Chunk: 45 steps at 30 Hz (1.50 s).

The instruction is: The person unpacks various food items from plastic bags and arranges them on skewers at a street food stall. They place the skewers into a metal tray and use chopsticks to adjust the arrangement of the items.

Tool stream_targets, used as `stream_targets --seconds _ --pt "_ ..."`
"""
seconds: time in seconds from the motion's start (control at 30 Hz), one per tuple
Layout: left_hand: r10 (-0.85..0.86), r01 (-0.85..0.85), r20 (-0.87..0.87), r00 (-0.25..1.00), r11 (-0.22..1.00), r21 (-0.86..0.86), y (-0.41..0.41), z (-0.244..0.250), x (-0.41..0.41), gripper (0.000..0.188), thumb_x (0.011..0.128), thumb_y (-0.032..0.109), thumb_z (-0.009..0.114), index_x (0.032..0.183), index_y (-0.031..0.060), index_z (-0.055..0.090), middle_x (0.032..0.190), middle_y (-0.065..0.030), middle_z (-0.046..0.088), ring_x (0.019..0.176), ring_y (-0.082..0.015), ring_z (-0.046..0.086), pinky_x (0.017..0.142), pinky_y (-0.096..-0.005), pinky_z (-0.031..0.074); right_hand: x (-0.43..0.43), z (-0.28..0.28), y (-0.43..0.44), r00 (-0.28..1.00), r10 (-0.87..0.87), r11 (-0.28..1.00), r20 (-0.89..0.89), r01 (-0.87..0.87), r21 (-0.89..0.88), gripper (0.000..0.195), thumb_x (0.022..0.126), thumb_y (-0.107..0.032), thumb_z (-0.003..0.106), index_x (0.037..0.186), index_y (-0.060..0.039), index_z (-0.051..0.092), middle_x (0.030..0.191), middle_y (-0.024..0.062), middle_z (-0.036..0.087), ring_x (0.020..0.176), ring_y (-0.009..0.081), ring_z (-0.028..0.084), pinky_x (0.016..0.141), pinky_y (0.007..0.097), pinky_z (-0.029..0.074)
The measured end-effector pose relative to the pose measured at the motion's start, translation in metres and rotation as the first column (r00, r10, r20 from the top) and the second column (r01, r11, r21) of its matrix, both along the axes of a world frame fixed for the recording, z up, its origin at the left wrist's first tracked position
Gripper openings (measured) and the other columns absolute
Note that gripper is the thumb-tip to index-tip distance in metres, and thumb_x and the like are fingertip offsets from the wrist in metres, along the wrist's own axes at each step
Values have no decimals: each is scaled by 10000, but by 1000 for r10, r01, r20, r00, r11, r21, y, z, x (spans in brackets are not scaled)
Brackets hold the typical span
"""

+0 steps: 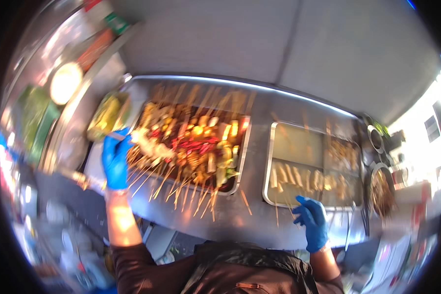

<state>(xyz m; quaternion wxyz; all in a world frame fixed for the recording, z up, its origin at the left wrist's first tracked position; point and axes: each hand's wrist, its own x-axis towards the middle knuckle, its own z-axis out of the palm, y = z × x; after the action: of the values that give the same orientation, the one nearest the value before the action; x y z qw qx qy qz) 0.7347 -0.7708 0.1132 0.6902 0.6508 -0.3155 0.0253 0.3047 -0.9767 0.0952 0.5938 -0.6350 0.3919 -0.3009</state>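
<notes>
My left hand (116, 161), in a blue glove, is shut on a skewer of pale food (152, 145). The skewer lies sideways over the left part of a deep metal tray (245, 147), which is crowded with skewered food in red, brown, yellow and green. My right hand (313, 224), gloved in blue too, is at the front rim of a second metal tray (267, 176). Its fingers are curled near the thin stick ends; blur hides whether they grip one. Pale skewered pieces (286, 176) rest in cloudy liquid in this divided tray.
Both trays are set in a steel counter (220, 228). Left of them is a container of yellow-green food (110, 114). To the right, a round pot (381, 189) holds a bundle of sticks. A grey panel (220, 40) rises behind, with a light strip along its foot.
</notes>
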Motion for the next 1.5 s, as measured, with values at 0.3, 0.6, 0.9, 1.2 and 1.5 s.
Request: stream_targets --seconds 0.3,0.6,0.9,1.2,1.5 --pt "-541 621 -402 738 778 93 -115 10 -108 181 860 29 613 1039 5 634 1011 -88 666 814 -142 636 747 -258 511 20 39 -26 971 155 911 -182 -212 -355 434 897 -240 624 1270 -48 516 1065 99 645 1000 183 629 836 334 510" --pt "-855 930 -408 320 365 -35 -275 3 -272 184 879 28 610 1057 -11 634 944 -74 676 855 -130 641 786 -259 527 -33 15 -104 948 217 920 -234 -279 -276 412 861 -268 662 1192 -43 566 981 122 669 919 232 664 806 313 513" --pt "-868 975 -466 170 216 -46 -424 -56 -446 220 856 -31 607 1072 -10 637 1005 -100 665 901 -178 632 828 -317 522 -180 9 -264 994 -42 998 101 47 -52 128 906 -98 567 993 -10 602 864 46 593 792 113 593 709 255 493" --pt "-925 996 -372 75 51 73 -572 -60 -508 204 878 131 636 1053 27 652 964 -59 692 878 -118 636 793 -271 511 -280 16 -352 963 -266 911 44 266 -316 155 937 -137 474 923 -13 564 798 79 617 664 129 552 595 280 465" --pt "-569 130 82 818 322 938 -733 -194 -434 243 828 273 631 994 104 686 991 -130 680 946 -299 646 807 -377 511 -290 24 -413 968 -249 951 -11 243 -189 185 960 -166 449 920 -43 581 779 45 617 573 99 497 534 252 430"
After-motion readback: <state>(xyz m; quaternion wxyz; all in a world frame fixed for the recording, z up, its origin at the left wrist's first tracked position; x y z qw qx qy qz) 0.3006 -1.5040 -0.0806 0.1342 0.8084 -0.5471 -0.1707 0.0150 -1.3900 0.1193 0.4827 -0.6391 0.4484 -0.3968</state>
